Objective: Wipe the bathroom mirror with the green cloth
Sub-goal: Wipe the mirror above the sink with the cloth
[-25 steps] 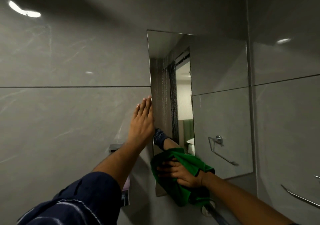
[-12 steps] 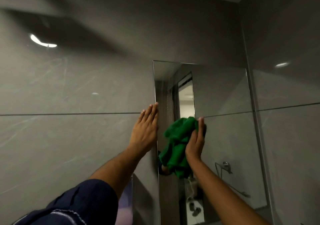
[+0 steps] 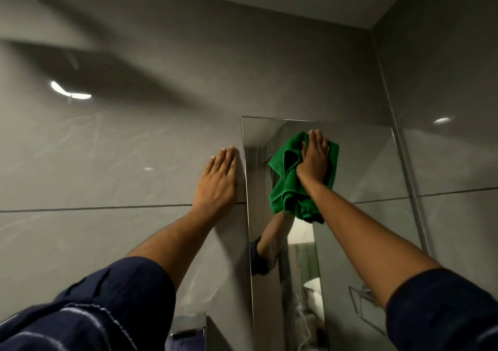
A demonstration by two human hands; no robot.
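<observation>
At the bottom of the frame two dark blue sleeves (image 3: 113,304) rise toward the wall. The left hand (image 3: 217,186) lies flat on the grey tiled wall (image 3: 107,148), fingers straight and together, grasping nothing, just beside the left edge of the mirror (image 3: 363,167). The right hand (image 3: 314,159) presses the green cloth (image 3: 288,188) against the glass near the top edge of the mirror, in the centre of the frame; its fingers are stretched over the bunched cloth, not clenched.

The wiping step seems to be in progress at the upper part. The next move probably calls for pressure kept while sweeping sideways or down, because streaks show lower on the glass.

Farther, the glossy tiles reflect ceiling lights, and the walls meet in a corner at the upper right.
</observation>
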